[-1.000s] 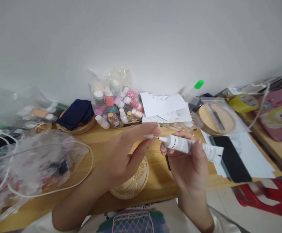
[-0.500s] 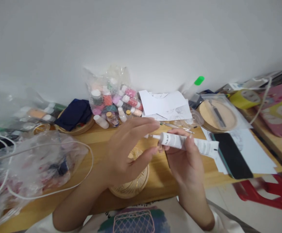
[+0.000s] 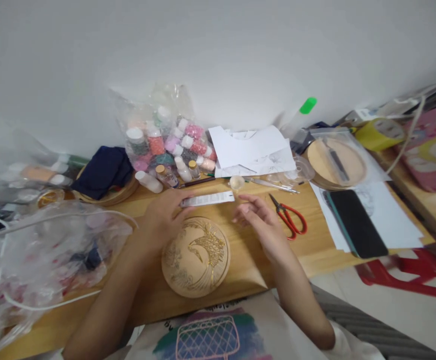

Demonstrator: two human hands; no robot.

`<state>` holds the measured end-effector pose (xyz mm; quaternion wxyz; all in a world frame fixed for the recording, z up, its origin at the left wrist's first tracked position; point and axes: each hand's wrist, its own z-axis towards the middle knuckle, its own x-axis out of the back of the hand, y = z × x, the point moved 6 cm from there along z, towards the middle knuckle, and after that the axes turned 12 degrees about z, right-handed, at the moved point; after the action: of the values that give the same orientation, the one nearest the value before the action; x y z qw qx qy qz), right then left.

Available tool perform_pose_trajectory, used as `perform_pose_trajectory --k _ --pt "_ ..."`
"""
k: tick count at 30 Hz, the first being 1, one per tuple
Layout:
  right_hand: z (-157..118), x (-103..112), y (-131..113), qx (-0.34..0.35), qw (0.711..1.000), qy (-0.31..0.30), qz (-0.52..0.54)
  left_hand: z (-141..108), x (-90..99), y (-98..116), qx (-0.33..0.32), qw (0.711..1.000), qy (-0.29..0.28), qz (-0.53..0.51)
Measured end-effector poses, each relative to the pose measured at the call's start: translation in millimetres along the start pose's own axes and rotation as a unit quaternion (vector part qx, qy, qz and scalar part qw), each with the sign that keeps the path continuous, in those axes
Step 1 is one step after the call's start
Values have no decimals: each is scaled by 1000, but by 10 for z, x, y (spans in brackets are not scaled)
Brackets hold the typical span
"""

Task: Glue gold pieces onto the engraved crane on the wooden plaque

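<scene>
My left hand [image 3: 164,216] holds one end of a white tube [image 3: 208,199], which lies level above the table and points right. Near the tube's free end is my right hand [image 3: 259,217], fingers apart and slightly curled, with nothing in it. A round wooden disc [image 3: 182,270] with a bird design in gold lines lies on the table below my left hand. Just past the tube's right end stands a small round pale container [image 3: 237,183]. Red-handled scissors [image 3: 295,221] rest right of my right hand.
Bagged bead bottles [image 3: 155,145], white papers [image 3: 251,150] and a dark folded cloth [image 3: 103,172] line the back. A phone [image 3: 358,223] lies on paper at the right. Plastic bags [image 3: 67,255] and a white cable cover the left side.
The tube has passed from my right hand to my left and moved left. My hands have moved apart, uncovering the disc and the scissors.
</scene>
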<state>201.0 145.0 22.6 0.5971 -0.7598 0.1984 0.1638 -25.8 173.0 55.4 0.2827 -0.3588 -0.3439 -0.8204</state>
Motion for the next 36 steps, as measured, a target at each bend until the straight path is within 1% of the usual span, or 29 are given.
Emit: perform_pose_trajectory --k 2,4,5,7,9,11,14,17,20,25,29,32,34,36 --pt "4 211 -40 45 996 59 -59 -107 -43 -179 35 997 -31 57" --pt "-8 411 -95 80 979 114 -146 -179 -65 -275 59 994 -54 78" --pt "-16 493 -130 90 965 136 -206 -200 -74 -299 69 992 -63 86" --pt "-42 629 -234 109 921 187 -322 -216 -94 -319 85 989 -80 96" --pt "-60 697 -326 108 877 211 -417 -209 -121 -329 97 985 -93 106" --pt "-60 700 -363 84 850 197 -481 -196 -153 -347 107 983 -99 114" --pt "-67 641 -333 35 826 159 -540 -187 -193 -379 114 980 -105 121" --pt "-91 556 -273 5 793 145 -591 -195 -202 -386 115 980 -101 126" --pt "-108 488 -211 -10 765 137 -629 -203 -184 -342 108 982 -89 125" --pt "-129 423 -190 26 760 134 -636 -205 -160 -186 94 986 -84 108" --pt "-146 376 -169 26 748 126 -651 -194 -176 -56 89 989 -95 68" --pt "-154 314 -139 14 736 113 -667 -138 -253 21 90 987 -130 -12" --pt "-161 286 -124 9 727 115 -677 -66 -351 56 101 978 -163 -86" --pt "-172 277 -123 22 727 119 -676 30 -464 74 111 967 -182 -140"
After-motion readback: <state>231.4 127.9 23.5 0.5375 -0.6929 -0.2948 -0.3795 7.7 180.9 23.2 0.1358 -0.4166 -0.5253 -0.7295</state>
